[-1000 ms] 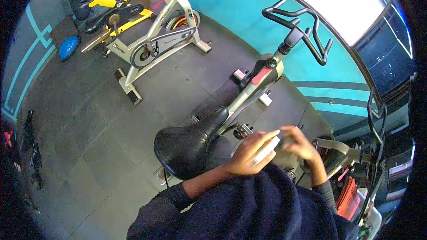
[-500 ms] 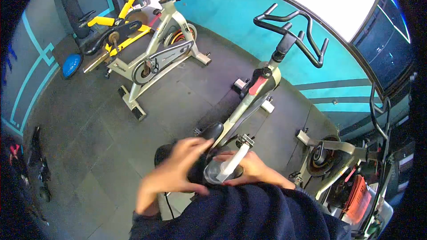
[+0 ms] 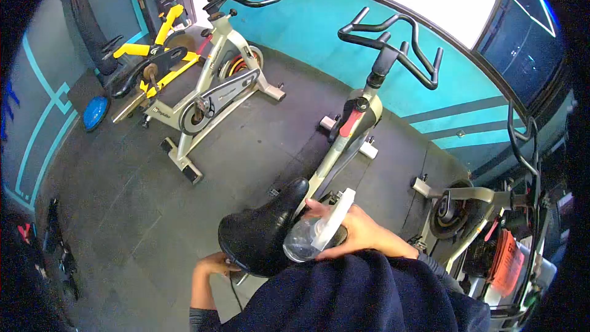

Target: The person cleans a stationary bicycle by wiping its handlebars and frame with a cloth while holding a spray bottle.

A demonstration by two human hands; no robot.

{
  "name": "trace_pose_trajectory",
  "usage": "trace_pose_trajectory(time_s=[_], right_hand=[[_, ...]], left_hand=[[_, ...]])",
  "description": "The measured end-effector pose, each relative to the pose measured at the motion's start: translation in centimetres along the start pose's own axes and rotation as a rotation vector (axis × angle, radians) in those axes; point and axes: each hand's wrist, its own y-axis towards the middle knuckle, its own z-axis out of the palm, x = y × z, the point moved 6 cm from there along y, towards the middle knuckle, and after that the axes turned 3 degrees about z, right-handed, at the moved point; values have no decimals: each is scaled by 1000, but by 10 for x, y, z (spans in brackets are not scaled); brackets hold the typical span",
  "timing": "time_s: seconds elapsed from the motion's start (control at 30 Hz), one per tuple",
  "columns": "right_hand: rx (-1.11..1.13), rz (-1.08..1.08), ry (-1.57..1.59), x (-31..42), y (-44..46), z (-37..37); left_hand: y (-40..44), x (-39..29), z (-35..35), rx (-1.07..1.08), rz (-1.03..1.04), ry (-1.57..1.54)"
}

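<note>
My right hand (image 3: 359, 233) is wrapped round a clear container (image 3: 301, 243) with a long white part (image 3: 335, 218) sticking up, close to my dark top. The container is beside the black saddle (image 3: 258, 227) of an exercise bike (image 3: 332, 157). At the rear left edge of that saddle, my left hand (image 3: 216, 264) touches its underside, with fingers bent and the fingertips partly hidden. A thin black cable hangs just below this hand.
A second grey bike (image 3: 215, 95) and a yellow bike (image 3: 163, 55) stand at the upper left, near a blue dome (image 3: 96, 112). Another bike (image 3: 467, 203) is at the right, beside an orange cloth (image 3: 507, 264). A turquoise wall (image 3: 301, 31) runs behind.
My left hand has moved from over the saddle down to its rear edge. My right hand has come left from beside the saddle and now holds the clear container. The view has shifted slightly.
</note>
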Motion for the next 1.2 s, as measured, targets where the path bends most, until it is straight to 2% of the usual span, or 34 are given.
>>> trace_pose_trajectory(time_s=[0.03,0.1,0.13,0.17,0.23,0.27,0.3,0.43,0.5,0.53,0.57,0.63,0.67,0.73,0.87,0.9,0.97,1.03,1.1,1.17,1.2], right_hand=[[-5,3,-3,1,0,-1],[-11,-1,30,4,1,-2],[-11,0,29,6,2,-3],[6,16,22,8,3,-3],[29,34,15,8,3,-1],[24,38,21,8,2,-1],[19,41,28,8,0,0],[29,36,17,11,-9,-2],[22,11,-12,15,-11,-5],[49,65,53,17,-12,-5],[74,62,70,20,-13,-5],[90,82,125,21,-15,-9],[176,11,9,27,-10,-11],[133,127,140,26,-13,-15],[130,135,134,24,-18,-21],[126,164,133,24,-19,-22],[100,137,96,30,-21,-26],[24,130,50,37,-27,-33],[-4,102,29,42,-34,-37],[-42,80,3,45,-44,-44],[-25,55,-66,47,-49,-46]], left_hand=[[0,11,-5,3,3,5],[-7,30,-3,163,73,-291],[-16,43,1,207,-43,-375],[-18,47,2,209,-42,-377],[-25,61,16,332,-191,-528],[-15,78,26,457,-83,-525],[-19,77,37,459,-82,-532],[-27,88,90,511,-191,-491],[-22,128,123,558,-574,-367],[-40,106,119,440,-557,-262],[-56,90,128,445,-566,-291],[-78,77,110,-155,-575,-88],[-87,77,119,-151,-595,-115],[-103,70,115,-461,-464,76],[-135,57,120,-293,-425,203],[-149,35,108,-294,-433,198],[-167,-45,89,-215,-161,82],[-176,-111,75,-276,303,-284],[-189,-195,51,-358,598,-208],[-188,-256,42,-376,758,-159],[-179,-280,43,-365,770,-139]])
